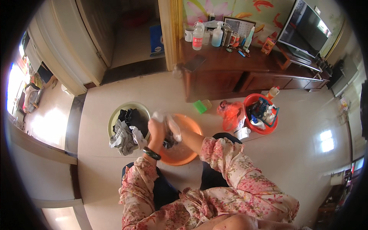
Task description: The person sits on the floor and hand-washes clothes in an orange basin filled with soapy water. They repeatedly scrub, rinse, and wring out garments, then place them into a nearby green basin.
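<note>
An orange plastic basin (pixel 187 156) stands on the floor before me, with sudsy water in it. Over its left part, my left hand (pixel 156 129) and my right hand (pixel 174 129) are close together, both blurred and covered in white foam. Dark wet cloth (pixel 169 142) hangs at and below the hands, down to the water. Both hands appear closed on this cloth, though the fingers are partly hidden by foam and blur. Left of the orange basin is a pale green basin (pixel 110 120) holding black garments (pixel 130 116) and a light grey garment (pixel 123 138) that drapes over the rim.
A red basin (pixel 266 132) with bottles and a dark basket stands to the right. Beside it are a red plastic bag (pixel 231 113) and a white bottle (pixel 243 132). A green block (pixel 199 106) lies near the wooden cabinet (pixel 212 83). My knees flank the orange basin.
</note>
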### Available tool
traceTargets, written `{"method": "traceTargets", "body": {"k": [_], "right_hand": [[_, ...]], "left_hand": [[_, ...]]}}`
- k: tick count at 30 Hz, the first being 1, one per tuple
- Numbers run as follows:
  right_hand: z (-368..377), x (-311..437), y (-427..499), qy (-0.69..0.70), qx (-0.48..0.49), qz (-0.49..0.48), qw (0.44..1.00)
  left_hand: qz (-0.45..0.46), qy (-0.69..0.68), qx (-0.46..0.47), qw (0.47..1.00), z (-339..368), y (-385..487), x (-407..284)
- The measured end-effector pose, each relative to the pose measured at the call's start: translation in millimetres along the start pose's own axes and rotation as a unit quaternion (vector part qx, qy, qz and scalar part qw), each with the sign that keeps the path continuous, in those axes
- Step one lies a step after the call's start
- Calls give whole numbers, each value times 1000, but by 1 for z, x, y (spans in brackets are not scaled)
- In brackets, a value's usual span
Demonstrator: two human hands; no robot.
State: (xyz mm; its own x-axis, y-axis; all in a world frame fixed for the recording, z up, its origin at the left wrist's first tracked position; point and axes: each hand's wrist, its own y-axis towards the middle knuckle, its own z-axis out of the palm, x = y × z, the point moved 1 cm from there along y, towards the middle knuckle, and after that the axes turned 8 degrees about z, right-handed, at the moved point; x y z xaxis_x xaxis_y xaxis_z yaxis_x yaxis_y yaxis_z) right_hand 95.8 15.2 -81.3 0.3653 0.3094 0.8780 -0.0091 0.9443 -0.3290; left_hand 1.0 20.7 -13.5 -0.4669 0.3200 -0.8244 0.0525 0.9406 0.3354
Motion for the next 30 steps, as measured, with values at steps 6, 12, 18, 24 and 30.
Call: {"method": "traceTargets", "body": {"k": [6, 12, 18, 24, 30], "right_hand": [[-10, -6, 8, -23, -5, -5, 1000], [-7, -8, 6, -39, -14, 0, 999], [-4, -10, 8, -54, -18, 2, 998], [-4, -11, 10, -89, -17, -5, 996], [-3, -18, 16, -176, -32, -23, 984]], "left_hand": [[72, 75, 77, 992, 9, -15, -9], [26, 74, 60, 995, 6, 3, 11], [-10, 31, -9, 999, 2, -2, -1], [95, 86, 91, 988, 2, -1, -11], [24, 64, 98, 993, 3, -7, -13]]}}
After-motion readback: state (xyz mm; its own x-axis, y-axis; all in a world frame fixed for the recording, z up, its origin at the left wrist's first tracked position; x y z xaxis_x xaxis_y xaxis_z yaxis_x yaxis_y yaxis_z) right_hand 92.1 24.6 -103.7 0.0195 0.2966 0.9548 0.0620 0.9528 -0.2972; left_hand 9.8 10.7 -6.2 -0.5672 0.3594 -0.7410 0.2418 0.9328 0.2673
